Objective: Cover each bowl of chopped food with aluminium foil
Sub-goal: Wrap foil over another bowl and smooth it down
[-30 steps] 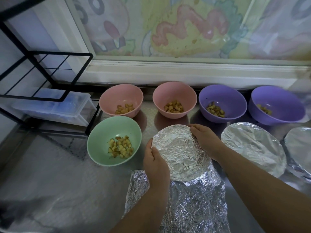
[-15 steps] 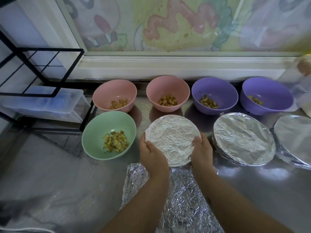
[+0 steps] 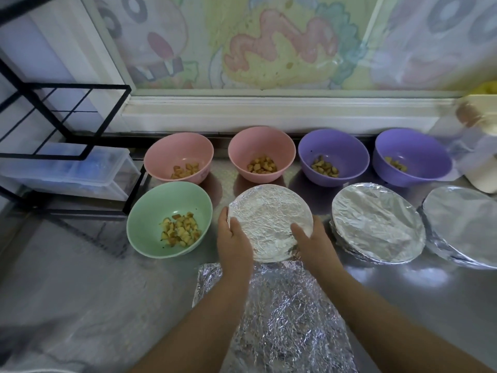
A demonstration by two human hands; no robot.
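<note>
Foil-topped bowl point(image 3: 269, 219) is settling into the front row, just beside the green bowl point(image 3: 169, 219). You are bringing your right hand point(image 3: 312, 243) from the far rim to the near side, matching your left hand point(image 3: 234, 238). Both are gripping the rim, thumbs lying on top. This cover is looking finished, and five open bowls point(image 3: 259, 154) are waiting.

crinkled, shiny foil point(image 3: 270, 223) is seen over the bowl at twelve o'clock; smooth matt plastic bowls point(image 3: 169, 208) and a glossy metal desk point(image 3: 80, 278) are seen.
</note>
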